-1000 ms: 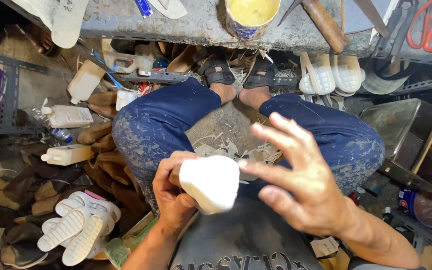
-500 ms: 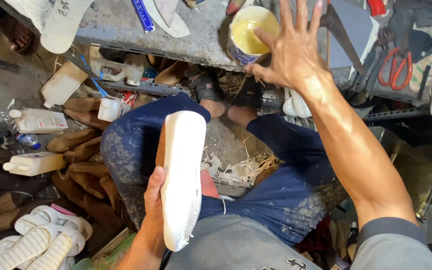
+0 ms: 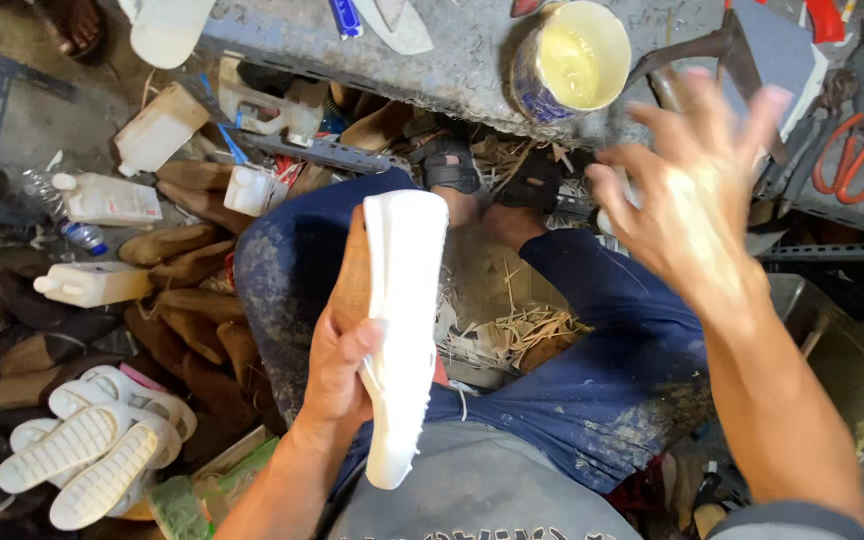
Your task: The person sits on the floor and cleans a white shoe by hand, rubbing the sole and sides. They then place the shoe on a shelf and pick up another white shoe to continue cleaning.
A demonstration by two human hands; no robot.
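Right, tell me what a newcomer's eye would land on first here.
First the long white shoe sole, held upright over the lap by the left hand. Next the right hand, blurred and spread open, empty, just below the can of yellowish glue on the grey workbench.

A glue tin (image 3: 570, 62) stands on the worktop (image 3: 452, 50); scissors (image 3: 852, 150) lie right of it, stacked soles (image 3: 82, 450) on the floor far left

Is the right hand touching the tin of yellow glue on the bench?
Apart. In the head view the right hand, fingers spread and blurred, sits below and right of the glue tin, with bare bench showing between them. The left hand holds the white sole.
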